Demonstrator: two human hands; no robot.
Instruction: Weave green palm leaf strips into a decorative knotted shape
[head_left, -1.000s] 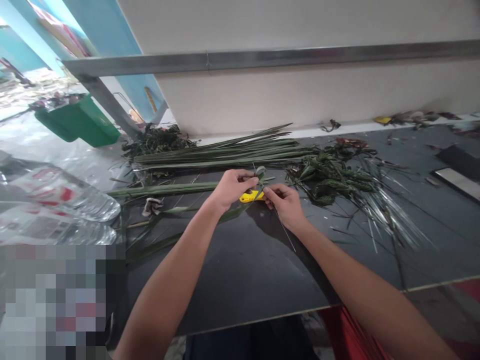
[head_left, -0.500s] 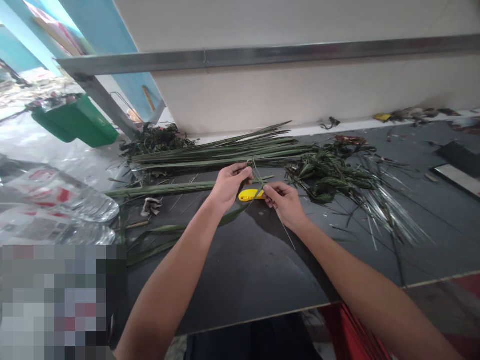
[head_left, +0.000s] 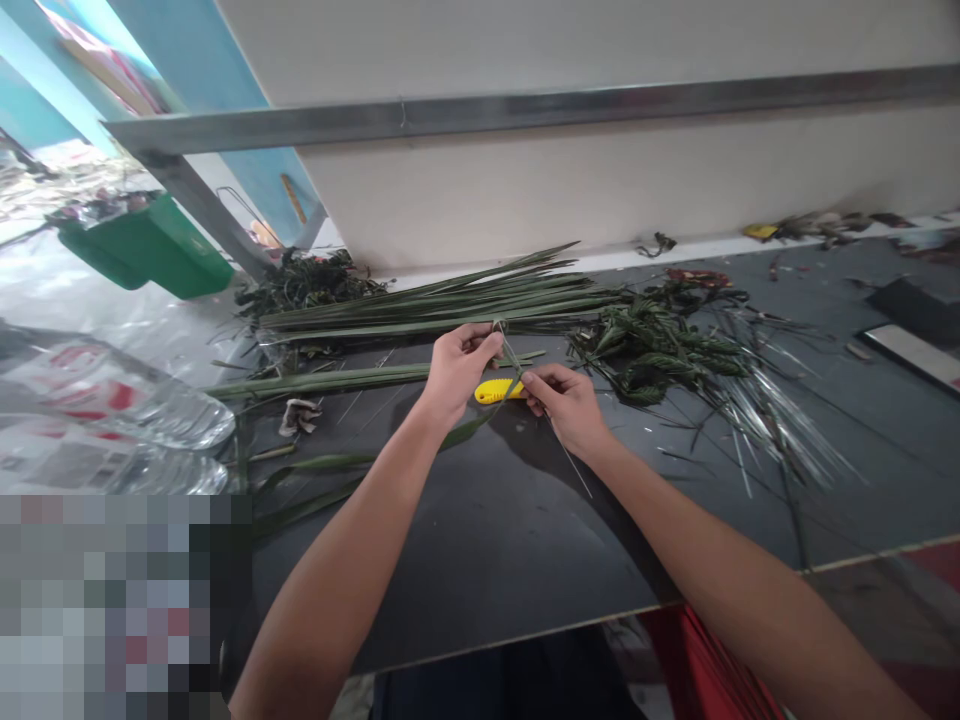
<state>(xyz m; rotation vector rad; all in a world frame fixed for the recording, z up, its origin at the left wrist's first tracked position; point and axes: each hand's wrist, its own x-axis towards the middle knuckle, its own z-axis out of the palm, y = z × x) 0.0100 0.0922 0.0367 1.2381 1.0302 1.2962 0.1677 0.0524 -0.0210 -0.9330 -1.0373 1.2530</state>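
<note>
Leaf strip, green, one: at centre, above the tabletop, between the two hands. Left hand, one: thumb and fingers pinching the strip's upper end. Right hand, one: thumb and fingers pinching its lower part; fingers cover some of it. Strand, thin, one: slanting from beneath the right hand toward the front edge.

Yellow handle, one: just beside the right hand, which hides its far end; whether held or lying cannot be told.

Loose leaves, long, at least two: left side, partly behind the left forearm. Crumpled scrap, grey, one: near these.

Long-leaf bundles, two: larger behind the hands, slimmer nearer. Woven leaf pieces, several, overlapping, exact count unclear: right of the hands. Pale stems, many: fanning rightward from these. Dark leaf heap, one: back left.

Tabletop: dark, one, littered with scraps. Flat panel, dark-edged, one: far right.

Bottles, clear, two: far left, upper and lower.

Room: pale wall; metal rail, one, before it; green bin, one, back left, filled.
</note>
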